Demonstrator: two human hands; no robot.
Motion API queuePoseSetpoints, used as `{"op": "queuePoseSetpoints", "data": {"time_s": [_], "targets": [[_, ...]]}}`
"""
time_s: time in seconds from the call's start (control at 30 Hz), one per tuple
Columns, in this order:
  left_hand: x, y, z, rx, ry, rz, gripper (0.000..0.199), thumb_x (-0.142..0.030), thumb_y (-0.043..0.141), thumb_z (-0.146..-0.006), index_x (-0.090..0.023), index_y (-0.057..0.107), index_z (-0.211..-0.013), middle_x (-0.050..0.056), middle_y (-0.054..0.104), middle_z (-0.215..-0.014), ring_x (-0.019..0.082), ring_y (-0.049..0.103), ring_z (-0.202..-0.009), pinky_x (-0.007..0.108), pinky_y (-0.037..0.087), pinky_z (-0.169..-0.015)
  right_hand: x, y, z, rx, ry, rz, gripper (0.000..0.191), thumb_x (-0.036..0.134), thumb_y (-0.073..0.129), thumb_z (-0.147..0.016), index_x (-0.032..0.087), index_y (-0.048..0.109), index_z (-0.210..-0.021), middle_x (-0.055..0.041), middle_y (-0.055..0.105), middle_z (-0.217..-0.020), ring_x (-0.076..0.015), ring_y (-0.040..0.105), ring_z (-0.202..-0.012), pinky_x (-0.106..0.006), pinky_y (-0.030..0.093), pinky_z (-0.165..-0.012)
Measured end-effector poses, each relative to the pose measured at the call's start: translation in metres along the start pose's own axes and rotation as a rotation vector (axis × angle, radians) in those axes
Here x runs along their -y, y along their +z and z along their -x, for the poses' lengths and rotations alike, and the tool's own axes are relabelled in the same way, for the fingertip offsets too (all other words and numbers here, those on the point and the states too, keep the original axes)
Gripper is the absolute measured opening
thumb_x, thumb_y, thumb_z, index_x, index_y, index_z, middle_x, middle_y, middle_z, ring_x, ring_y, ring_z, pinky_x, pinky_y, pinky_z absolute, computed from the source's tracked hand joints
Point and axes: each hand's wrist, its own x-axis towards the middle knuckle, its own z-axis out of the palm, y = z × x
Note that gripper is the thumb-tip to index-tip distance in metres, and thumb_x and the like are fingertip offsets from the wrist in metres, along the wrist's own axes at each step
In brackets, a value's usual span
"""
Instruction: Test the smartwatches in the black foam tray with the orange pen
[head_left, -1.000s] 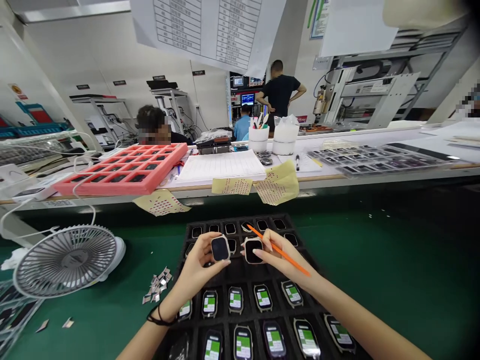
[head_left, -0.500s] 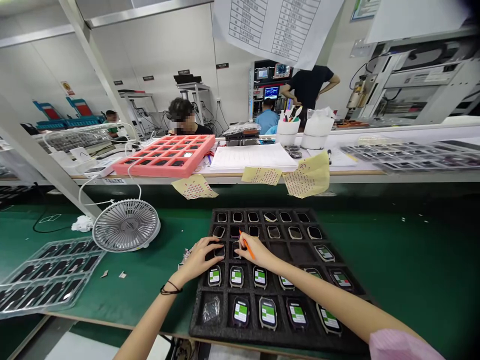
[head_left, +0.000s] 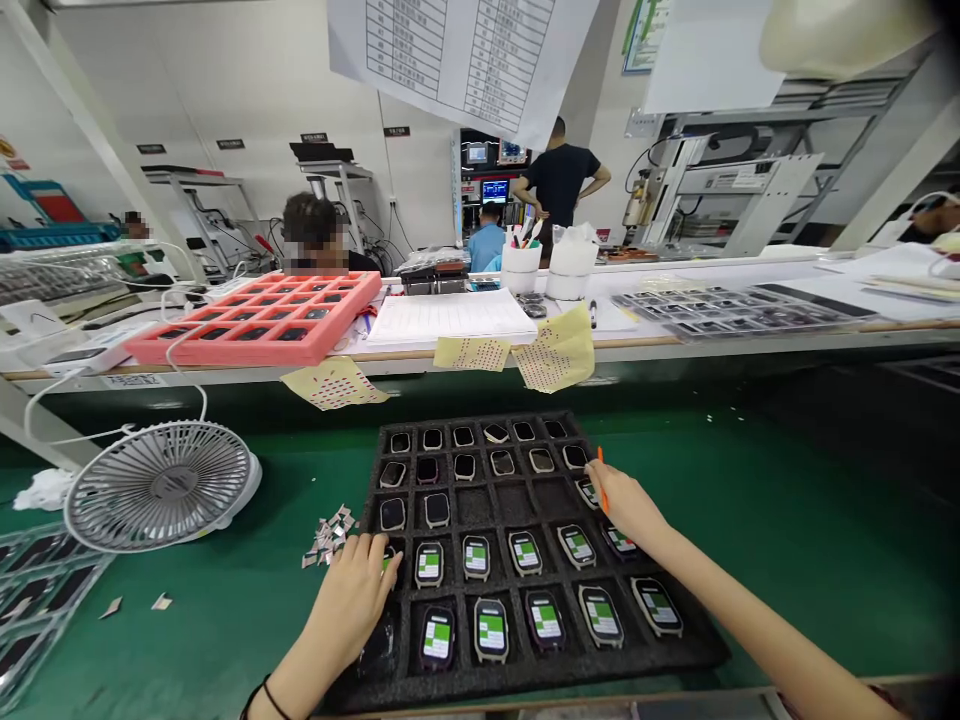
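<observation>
A black foam tray (head_left: 472, 690) on the green bench holds smartwatches in its compartments. Those in the two nearest rows have lit green-and-white screens, such as this smartwatch (head_left: 492, 628); most farther ones are dark. At the tray's left edge, my left hand (head_left: 358, 590) has its thumb and fingers around a smartwatch (head_left: 388, 560), mostly hidden by the hand. My right hand (head_left: 630, 508) pinches a thin orange stick (head_left: 602, 480). Its fingertips are by a lit smartwatch (head_left: 586, 492) in the right column, partly covered by them.
Small loose pieces (head_left: 328, 537) lie left of the tray. A grey-white fan (head_left: 169, 485) and a clear plastic tray (head_left: 90, 575) are farther left. On the raised shelf are a pink foam tray (head_left: 292, 350), papers (head_left: 454, 318) and pen cups (head_left: 520, 268). Coworkers are beyond it.
My right hand has moved from the left-middle compartments to the tray's right column, carrying the orange stick. My left hand has come one row nearer. The camera view has turned right.
</observation>
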Motion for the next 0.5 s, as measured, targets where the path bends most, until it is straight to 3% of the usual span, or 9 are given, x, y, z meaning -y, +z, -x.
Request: {"op": "queuePoseSetpoints", "data": {"time_s": [0.13, 0.23, 0.37, 0.5], "targets": [[-0.004, -0.001, -0.010, 0.109, -0.011, 0.080, 0.053, -0.001, 0.015, -0.089, -0.011, 0.056, -0.120, 0.020, 0.063, -0.102, 0.029, 0.058, -0.082, 0.043, 0.046, -0.070, -0.008, 0.010, 0.000, 0.006, -0.009, 0.007, 0.026, 0.019, 0.027, -0.095, 0.017, 0.051, -0.085, -0.0124, 0.061, -0.076, -0.0248, 0.060, -0.063, -0.029, 0.034, -0.053], [-0.002, -0.013, -0.009, 0.159, -0.136, 0.320, 0.046, -0.017, 0.015, -0.096, -0.014, 0.059, -0.111, 0.017, 0.063, -0.103, 0.028, 0.059, -0.084, 0.041, 0.047, -0.073, -0.013, 0.012, -0.004, 0.034, -0.041, -0.042, 0.027, 0.022, 0.028, -0.095, 0.017, 0.053, -0.085, -0.0124, 0.063, -0.076, -0.0253, 0.062, -0.063, -0.030, 0.038, -0.054], [0.009, -0.028, -0.003, 0.319, -0.254, 0.610, 0.036, -0.044, 0.034, -0.095, -0.024, 0.050, -0.121, 0.005, 0.063, -0.092, 0.022, 0.061, -0.080, 0.030, 0.048, -0.070, -0.022, 0.008, -0.007, 0.071, -0.112, -0.163, 0.033, 0.030, 0.026, -0.095, 0.022, 0.057, -0.085, -0.0084, 0.069, -0.086, -0.0250, 0.066, -0.078, -0.032, 0.047, -0.067], [0.023, -0.027, -0.003, 0.440, -0.268, 0.789, 0.051, -0.038, 0.055, -0.084, -0.025, 0.043, -0.132, 0.001, 0.061, -0.084, 0.021, 0.060, -0.080, 0.028, 0.045, -0.073, -0.027, 0.005, -0.006, 0.105, -0.147, -0.246, 0.039, 0.040, 0.025, -0.095, 0.026, 0.062, -0.092, -0.0051, 0.072, -0.090, -0.0263, 0.068, -0.083, -0.035, 0.050, -0.071]]}}
